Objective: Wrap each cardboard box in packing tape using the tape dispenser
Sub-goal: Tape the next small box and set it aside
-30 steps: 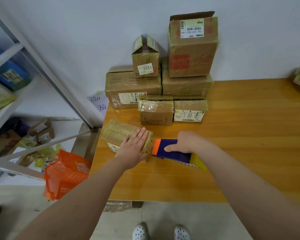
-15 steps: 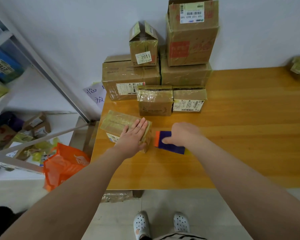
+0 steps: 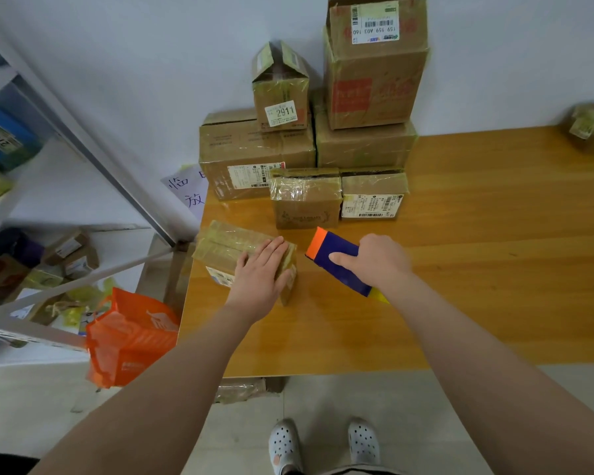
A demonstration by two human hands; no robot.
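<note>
A small flat cardboard box (image 3: 222, 248) covered in shiny tape lies at the left edge of the wooden table (image 3: 477, 269). My left hand (image 3: 259, 274) rests flat on its top with straight fingers. Just right of the box, my right hand (image 3: 374, 262) grips the blue tape dispenser (image 3: 336, 264), whose orange front end points at the box with a small gap between them. A strip of yellowish tape shows behind the dispenser near my wrist.
Several taped boxes are stacked against the wall behind, two small ones (image 3: 306, 200) closest to my hands. Another parcel (image 3: 588, 126) sits at the far right. A metal shelf (image 3: 83, 149) and an orange bag (image 3: 131, 337) stand left of the table.
The dispenser in my right hand has pulled slightly back to the right, away from the box. My left hand has stayed flat on the box. The camera has tilted down.
</note>
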